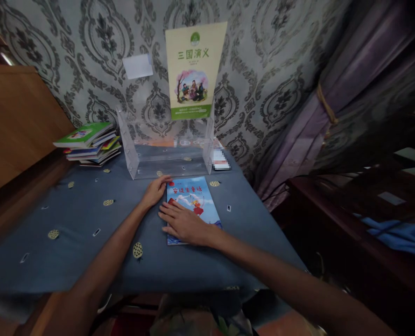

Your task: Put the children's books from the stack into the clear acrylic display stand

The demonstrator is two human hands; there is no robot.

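A blue picture-covered book (209,201) with red Chinese characters lies closed and face up on the table. At its upper left corner is my left hand (154,191), with the fingers bent together against the edge; the thumb is hard to make out. My right hand (186,224) lies flat across the lower left of the cover with its fingers spread, hiding part of the picture. Just beyond the book stands a clear acrylic book stand (130,149).
A yellow-green book cover (193,79) stands upright at the stand's back, near a blank white card (137,66). Several stacked books (91,144) sit at the back left. A blue patterned cloth (77,252) covers the table. Purple curtain (298,112) hangs right, beside a dark cabinet (319,210).
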